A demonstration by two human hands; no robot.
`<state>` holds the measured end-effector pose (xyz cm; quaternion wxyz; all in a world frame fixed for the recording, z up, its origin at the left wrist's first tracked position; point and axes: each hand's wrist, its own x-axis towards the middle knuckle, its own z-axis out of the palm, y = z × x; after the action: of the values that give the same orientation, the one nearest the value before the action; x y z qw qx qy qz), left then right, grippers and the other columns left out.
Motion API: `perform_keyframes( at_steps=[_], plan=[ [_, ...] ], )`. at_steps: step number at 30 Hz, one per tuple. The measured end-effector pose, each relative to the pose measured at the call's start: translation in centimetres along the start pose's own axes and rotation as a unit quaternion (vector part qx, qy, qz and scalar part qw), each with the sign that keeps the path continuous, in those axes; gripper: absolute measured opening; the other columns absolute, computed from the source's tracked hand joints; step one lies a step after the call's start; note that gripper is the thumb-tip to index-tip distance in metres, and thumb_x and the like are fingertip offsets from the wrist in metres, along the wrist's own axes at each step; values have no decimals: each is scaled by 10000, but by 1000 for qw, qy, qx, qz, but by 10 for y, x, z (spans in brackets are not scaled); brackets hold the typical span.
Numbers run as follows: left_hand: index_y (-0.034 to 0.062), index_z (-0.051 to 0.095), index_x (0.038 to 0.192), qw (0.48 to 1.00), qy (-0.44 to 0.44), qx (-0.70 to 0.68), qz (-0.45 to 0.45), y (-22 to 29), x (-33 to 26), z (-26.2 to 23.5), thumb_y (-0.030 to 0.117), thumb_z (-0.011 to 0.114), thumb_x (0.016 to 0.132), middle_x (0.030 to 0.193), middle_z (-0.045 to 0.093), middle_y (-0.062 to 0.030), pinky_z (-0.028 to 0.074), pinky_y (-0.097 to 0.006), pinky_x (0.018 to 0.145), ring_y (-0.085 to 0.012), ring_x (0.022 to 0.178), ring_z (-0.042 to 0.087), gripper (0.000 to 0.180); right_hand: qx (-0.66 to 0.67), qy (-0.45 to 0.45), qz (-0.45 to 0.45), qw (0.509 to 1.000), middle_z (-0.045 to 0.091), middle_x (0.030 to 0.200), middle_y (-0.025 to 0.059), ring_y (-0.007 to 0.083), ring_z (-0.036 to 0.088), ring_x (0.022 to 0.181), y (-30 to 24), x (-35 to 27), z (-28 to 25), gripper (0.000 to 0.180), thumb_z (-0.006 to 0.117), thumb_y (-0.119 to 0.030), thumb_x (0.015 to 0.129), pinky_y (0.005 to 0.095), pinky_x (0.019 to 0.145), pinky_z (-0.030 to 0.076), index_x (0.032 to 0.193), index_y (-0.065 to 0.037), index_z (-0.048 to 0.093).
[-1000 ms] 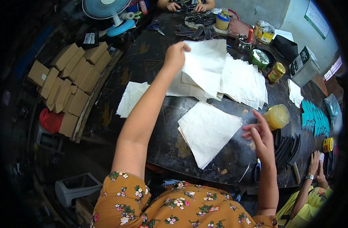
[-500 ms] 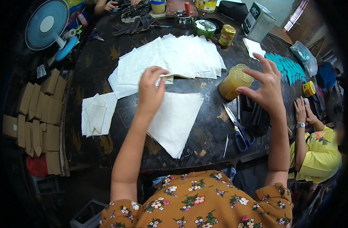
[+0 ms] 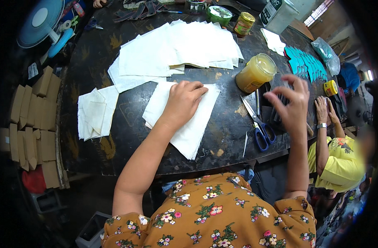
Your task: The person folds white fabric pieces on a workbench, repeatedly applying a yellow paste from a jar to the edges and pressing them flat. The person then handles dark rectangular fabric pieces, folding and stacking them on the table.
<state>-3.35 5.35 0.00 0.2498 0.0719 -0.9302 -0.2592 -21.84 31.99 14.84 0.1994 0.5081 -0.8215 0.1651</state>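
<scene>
My left hand rests on a stack of white cloth pieces near the front of the table, fingers stretched toward the right and lightly bent. Part of the stack is hidden under it. In the air to the right, my right hand is empty, with thumb and fingers apart. Close to it stands an open glass jar of yellowish paste. Below the jar lie scissors with blue handles. Behind the stack, more white cloth pieces overlap in a fan, and a smaller pile lies at the left.
Teal cut pieces and a plastic bag lie at the right. A lidded jar and a metal can stand at the back. Cardboard pieces and a fan are at the left. A co-worker in yellow sits at right.
My left hand has come down to the right onto the cloth stack, which now sits turned. My right hand has moved lower, away from the jar's rim. The whole view has shifted slightly.
</scene>
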Motion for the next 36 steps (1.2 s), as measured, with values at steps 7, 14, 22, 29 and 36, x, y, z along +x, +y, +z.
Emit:
perform_keyframes(
  at_steps=[7, 14, 22, 29, 36],
  plan=[
    [102, 772, 1319, 1000, -3, -5, -9, -1, -2, 2, 71, 699, 998, 1359, 711, -62, 405, -468, 1142, -297, 1283, 600, 331, 374, -182, 128, 900, 648, 1021, 167, 336, 639, 1011, -66, -12, 117, 297, 633, -17, 1007, 429, 929, 517, 1260, -26, 788],
    [98, 755, 1326, 1000, 2, -14, -10, -2, -4, 3, 75, 707, 981, 1384, 696, -58, 400, -471, 1148, -293, 1291, 594, 349, 301, -69, 35, 951, 641, 1019, 151, 348, 630, 1007, -74, -27, 148, 362, 629, 73, 922, 438, 927, 520, 1187, -71, 831],
    [111, 762, 1328, 1000, 3, -11, -12, -6, -4, 6, 82, 705, 983, 1392, 695, -51, 400, -477, 1150, -295, 1294, 591, 351, 319, -76, 49, 943, 630, 1020, 128, 332, 615, 1018, -88, -35, 139, 332, 661, 57, 913, 430, 927, 508, 1135, -106, 846],
    [124, 768, 1338, 1000, 9, -2, -17, -7, -3, 7, 95, 688, 996, 1403, 696, -53, 400, -484, 1154, -294, 1311, 589, 353, 293, -75, 39, 953, 640, 1054, 119, 328, 609, 1025, -97, -48, 134, 472, 668, 67, 845, 441, 930, 482, 1248, -127, 820],
    [122, 768, 1323, 1000, 13, 3, -11, -11, -5, 10, 111, 674, 1013, 1405, 696, -46, 405, -483, 1149, -292, 1313, 589, 324, 174, -156, -176, 956, 607, 1083, 58, 263, 580, 1015, -143, -96, 98, 567, 763, -116, 822, 428, 893, 415, 1387, -156, 745]
  ],
)
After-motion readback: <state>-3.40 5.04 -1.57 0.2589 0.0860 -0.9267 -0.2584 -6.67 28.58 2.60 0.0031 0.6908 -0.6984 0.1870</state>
